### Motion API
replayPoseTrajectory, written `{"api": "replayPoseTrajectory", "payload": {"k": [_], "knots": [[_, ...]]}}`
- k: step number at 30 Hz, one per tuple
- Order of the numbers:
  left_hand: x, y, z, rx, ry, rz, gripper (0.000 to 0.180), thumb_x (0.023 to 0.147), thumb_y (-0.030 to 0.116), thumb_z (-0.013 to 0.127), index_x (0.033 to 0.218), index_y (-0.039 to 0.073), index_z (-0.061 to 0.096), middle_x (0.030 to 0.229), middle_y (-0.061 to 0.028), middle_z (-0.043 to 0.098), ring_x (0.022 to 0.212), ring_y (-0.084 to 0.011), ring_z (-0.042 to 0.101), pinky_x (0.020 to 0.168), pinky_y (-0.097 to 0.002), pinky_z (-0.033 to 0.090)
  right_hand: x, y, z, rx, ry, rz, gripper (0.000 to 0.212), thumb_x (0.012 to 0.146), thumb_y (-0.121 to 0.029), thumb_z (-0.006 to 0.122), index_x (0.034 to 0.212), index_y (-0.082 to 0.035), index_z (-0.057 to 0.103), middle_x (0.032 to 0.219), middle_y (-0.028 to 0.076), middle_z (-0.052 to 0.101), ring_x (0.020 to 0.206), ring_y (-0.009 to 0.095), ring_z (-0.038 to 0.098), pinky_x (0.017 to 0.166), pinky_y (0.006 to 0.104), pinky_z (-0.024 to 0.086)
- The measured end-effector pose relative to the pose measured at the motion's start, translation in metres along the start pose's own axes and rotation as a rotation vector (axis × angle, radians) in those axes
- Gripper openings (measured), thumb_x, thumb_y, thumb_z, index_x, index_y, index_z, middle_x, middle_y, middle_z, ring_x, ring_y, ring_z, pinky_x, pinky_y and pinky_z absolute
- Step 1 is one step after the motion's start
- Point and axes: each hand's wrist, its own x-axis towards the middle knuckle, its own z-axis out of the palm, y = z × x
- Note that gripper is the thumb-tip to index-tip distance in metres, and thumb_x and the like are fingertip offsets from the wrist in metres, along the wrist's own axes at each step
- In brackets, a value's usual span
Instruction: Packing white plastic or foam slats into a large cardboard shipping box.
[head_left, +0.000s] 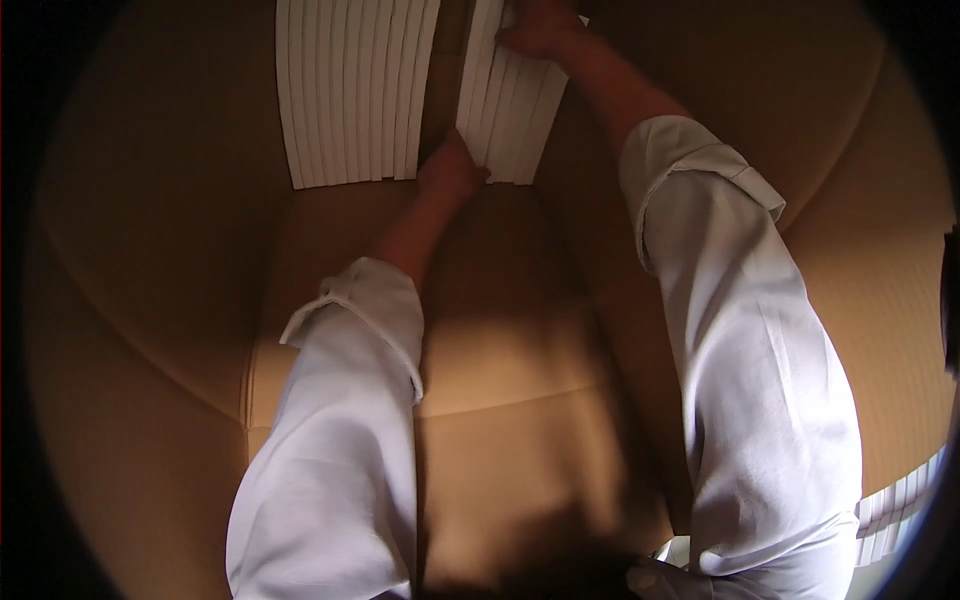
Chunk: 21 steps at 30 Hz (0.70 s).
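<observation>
Two rows of thin white flat pieces stand on edge at the far end inside a large brown cardboard box. My left hand is closed at the near left corner of the right row. On the far part of that same row, my right hand is closed around its upper right side. Most of the fingers of both hands are hidden or dark. To the left, across a narrow gap, stands the wider left row, touched by neither hand.
The tall side wall of the box rises on the left, and another wall on the right. More white ridged pieces show outside the box at the lower right. A shadow falls across the near box floor.
</observation>
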Motion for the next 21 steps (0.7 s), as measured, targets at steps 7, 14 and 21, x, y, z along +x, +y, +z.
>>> {"api": "replayPoseTrajectory", "payload": {"k": [7, 14, 21], "knots": [[-0.014, 0.02, 0.022, 0.096, 0.146, -0.11, 0.079, 0.071, 0.029, 0.086, 0.126, -0.002, 0.037, 0.107, -0.0223, 0.067, 0.098, -0.0347, 0.069, 0.082, -0.0429, 0.057, -0.026, -0.007, -0.009, -0.012, 0.023, 0.013, 0.08, 0.083, -0.023, 0.063, 0.152, -0.004, 0.028, 0.156, 0.021, 0.03, 0.143, 0.036, 0.031, 0.118, 0.0399, 0.029], [-0.003, 0.019, 0.033, 0.166, 0.256, -0.099, 0.072, 0.072, 0.029, 0.086, 0.122, 0.001, 0.041, 0.099, -0.0209, 0.069, 0.091, -0.0345, 0.07, 0.077, -0.0428, 0.058, -0.015, 0.014, -0.001, -0.063, 0.027, 0.009, 0.084, 0.084, -0.025, 0.064, 0.154, -0.004, 0.022, 0.159, 0.019, 0.025, 0.145, 0.036, 0.026, 0.12, 0.0391, 0.025], [-0.002, 0.008, 0.017, 0.105, 0.134, -0.091, 0.061, 0.079, 0.026, 0.08, 0.121, -0.002, 0.045, 0.103, -0.024, 0.069, 0.097, -0.0364, 0.069, 0.083, -0.0458, 0.055, -0.011, 0.017, 0.031, -0.023, 0.286, -0.151, 0.053, 0.078, -0.021, 0.064, 0.125, 0.003, 0.056, 0.119, 0.025, 0.063, 0.113, 0.038, 0.059, 0.097, 0.0455, 0.049]]}}
